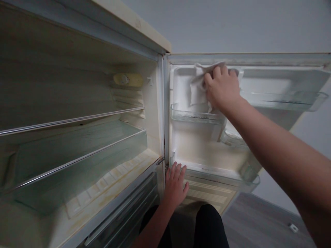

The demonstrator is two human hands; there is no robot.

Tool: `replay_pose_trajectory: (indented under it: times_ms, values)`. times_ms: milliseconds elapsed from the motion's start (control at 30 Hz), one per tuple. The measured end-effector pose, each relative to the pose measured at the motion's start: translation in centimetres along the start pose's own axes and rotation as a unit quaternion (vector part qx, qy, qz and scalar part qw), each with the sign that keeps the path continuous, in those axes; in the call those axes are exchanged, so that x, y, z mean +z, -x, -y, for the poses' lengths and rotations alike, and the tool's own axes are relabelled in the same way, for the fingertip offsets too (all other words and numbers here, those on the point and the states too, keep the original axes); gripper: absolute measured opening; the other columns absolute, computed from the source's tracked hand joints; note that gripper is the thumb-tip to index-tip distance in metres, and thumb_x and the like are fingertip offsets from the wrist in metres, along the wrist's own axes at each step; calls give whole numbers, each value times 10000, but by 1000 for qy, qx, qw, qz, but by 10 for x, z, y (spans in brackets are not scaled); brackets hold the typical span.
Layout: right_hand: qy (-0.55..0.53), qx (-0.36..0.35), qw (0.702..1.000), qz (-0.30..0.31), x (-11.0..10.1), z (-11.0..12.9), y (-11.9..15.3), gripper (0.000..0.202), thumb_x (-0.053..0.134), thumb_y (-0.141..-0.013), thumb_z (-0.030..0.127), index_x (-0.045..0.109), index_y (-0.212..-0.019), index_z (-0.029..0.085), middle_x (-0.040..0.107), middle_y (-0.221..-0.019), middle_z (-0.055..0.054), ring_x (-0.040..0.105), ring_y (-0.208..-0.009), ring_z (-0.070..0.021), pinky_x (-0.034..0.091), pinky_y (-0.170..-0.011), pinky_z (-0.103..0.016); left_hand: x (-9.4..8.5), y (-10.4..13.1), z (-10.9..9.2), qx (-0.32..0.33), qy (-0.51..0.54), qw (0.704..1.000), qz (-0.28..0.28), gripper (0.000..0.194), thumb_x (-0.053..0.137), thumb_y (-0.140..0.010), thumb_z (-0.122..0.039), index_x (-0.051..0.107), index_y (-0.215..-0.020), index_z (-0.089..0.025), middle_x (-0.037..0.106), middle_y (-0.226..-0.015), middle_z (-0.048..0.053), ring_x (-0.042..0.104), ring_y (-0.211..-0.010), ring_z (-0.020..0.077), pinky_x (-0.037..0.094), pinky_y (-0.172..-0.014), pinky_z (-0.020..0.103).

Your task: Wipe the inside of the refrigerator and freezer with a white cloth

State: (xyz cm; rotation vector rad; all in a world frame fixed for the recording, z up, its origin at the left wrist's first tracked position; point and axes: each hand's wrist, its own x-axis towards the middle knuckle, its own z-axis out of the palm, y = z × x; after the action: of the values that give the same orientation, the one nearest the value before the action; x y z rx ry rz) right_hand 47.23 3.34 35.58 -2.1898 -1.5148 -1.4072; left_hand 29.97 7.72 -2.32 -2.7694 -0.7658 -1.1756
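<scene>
A white cloth (198,86) lies bunched under the fingers of my right hand (222,86), against the upper inner face of the open fridge door (204,137). The hand is curled over the cloth, just above a clear door shelf (196,116). Lower down, my left hand (176,184) rests with fingers spread at the hinge-side end of the bottom door shelf (207,175). Nothing is held in it.
The fridge compartment (152,103) stands open on the left, with a glass shelf (77,120), a clear drawer (85,162) and yellow stains on its floor. A small white object (293,227) lies on the grey floor (258,217). My knees are below the door.
</scene>
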Motion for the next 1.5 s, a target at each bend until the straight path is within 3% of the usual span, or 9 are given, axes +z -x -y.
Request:
replay_pose_trajectory:
  times_ms: [200, 400, 667, 1000, 1100, 1200, 1333, 1400, 1500]
  values:
    - [-18, 52, 998, 32, -3, 8, -7, 406, 308, -1002, 93, 596, -1248, -53, 587, -1277, -333, 529, -1250, -401, 406, -976, -514, 1, 2, 2, 0, 5, 1000, -2, 659, 649, -898, -334, 450, -1517, -220, 523, -1542, 100, 340, -1509, 320, 338, -1198, 540]
    - [-37, -100, 994, -28, 8, 28, -27, 360, 426, -999, 218, 609, -1288, 107, 557, -1348, -197, 507, -1262, -348, 487, -928, -422, 7, 1, 0, -3, -18, 1000, -16, 685, 676, -874, -354, 464, -1510, -211, 533, -1532, 115, 364, -1496, 336, 362, -1180, 546]
    - [-51, -259, 963, 45, 29, 16, -29, 443, 598, -939, 419, 624, -1332, 215, 552, -1377, -138, 470, -1274, -362, 415, -1004, -494, 5, 1, 3, 2, -9, 1000, -9, 659, 651, -904, -340, 448, -1520, -226, 530, -1538, 100, 346, -1508, 320, 344, -1189, 538]
    - [69, -176, 970, 152, 9, -22, -5, 257, 584, -859, 168, 710, -1083, 177, 684, -1141, -164, 609, -1093, -344, 407, -920, -464, 4, 0, 2, 3, 0, 1000, -5, 639, 632, -907, -303, 455, -1516, -222, 523, -1546, 105, 352, -1507, 326, 338, -1191, 536]
    - [72, -193, 974, 90, -14, -18, 11, 311, 521, -883, 159, 655, -1163, 172, 647, -1203, -166, 588, -1122, -340, 434, -902, -437, 2, 0, 3, 10, -8, 1000, -10, 629, 624, -910, -297, 457, -1512, -220, 529, -1541, 107, 361, -1502, 325, 352, -1181, 536]
    - [83, -133, 987, -28, -41, -20, 38, 344, 439, -938, 199, 578, -1251, 166, 590, -1243, -166, 552, -1160, -344, 462, -892, -429, 1, -2, 3, 10, -11, 1000, -20, 623, 636, -900, -292, 472, -1496, -212, 545, -1525, 112, 382, -1489, 331, 370, -1169, 534]
    - [91, -58, 984, -144, -65, -52, 65, 370, 451, -978, 310, 566, -1286, 142, 543, -1299, -223, 534, -1218, -396, 479, -918, -486, 2, -5, 4, 7, -10, 1000, -29, 582, 622, -912, -277, 487, -1473, -204, 561, -1501, 123, 391, -1481, 340, 374, -1163, 543]
    - [91, -38, 989, -115, -65, -75, 64, 399, 522, -964, 343, 577, -1310, 151, 553, -1340, -238, 542, -1237, -406, 486, -894, -497, 3, -6, 5, 8, -8, 999, -31, 566, 621, -915, -273, 494, -1461, -198, 566, -1490, 128, 392, -1479, 346, 376, -1162, 545]
    - [54, 18, 998, 32, -54, -110, 46, 327, 667, -912, 313, 671, -1220, 201, 675, -1234, -197, 628, -1135, -350, 481, -825, -460, 4, -8, 7, 8, -7, 999, -36, 554, 633, -910, -269, 505, -1443, -187, 576, -1470, 138, 402, -1469, 354, 385, -1157, 544]
